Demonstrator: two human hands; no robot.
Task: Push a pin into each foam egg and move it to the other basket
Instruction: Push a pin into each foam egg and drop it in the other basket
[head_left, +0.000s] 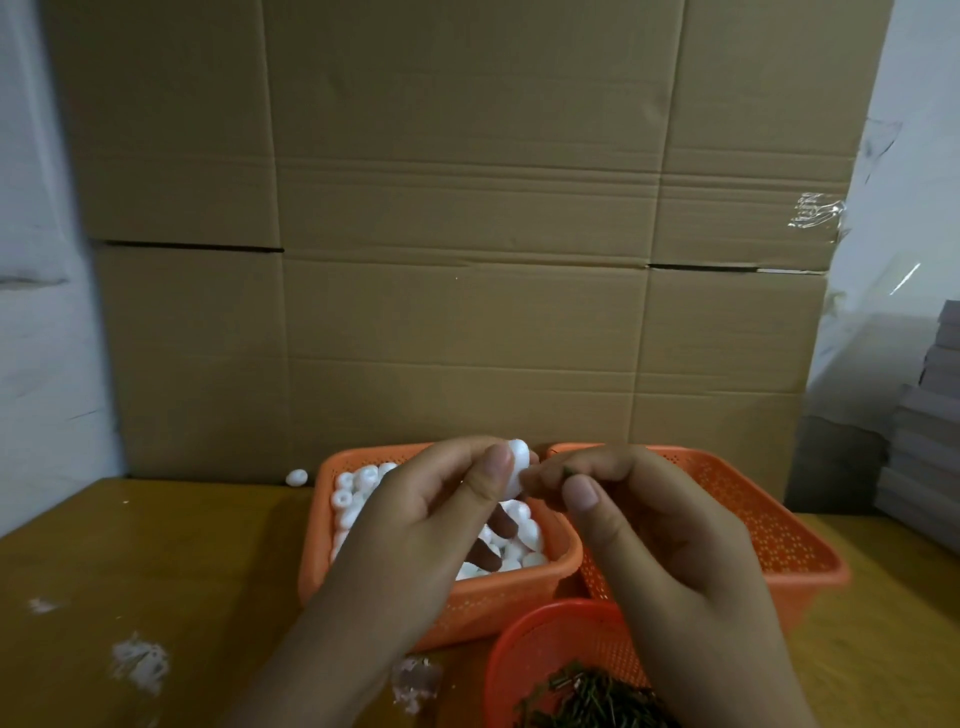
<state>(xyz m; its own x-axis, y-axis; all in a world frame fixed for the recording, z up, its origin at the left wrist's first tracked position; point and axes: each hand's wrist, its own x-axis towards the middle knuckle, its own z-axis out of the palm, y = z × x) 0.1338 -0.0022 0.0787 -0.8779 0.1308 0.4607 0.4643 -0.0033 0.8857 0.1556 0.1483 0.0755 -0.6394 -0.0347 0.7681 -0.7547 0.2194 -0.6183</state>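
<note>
my left hand (441, 514) pinches a foam egg (517, 470); my right hand (639, 519) pinches a pin (567, 472) beside it, ready to push in.

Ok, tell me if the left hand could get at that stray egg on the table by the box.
Probably yes, but not right away. The stray egg lies in the open just left of the left basket, nothing covering it. The left hand is busy pinching another egg, so it would have to free up first.

Single head-worn view (wide-angle), looking forward and down, close over the table (156, 561); a cardboard wall (467, 234) fills the upper frame just behind.
</note>
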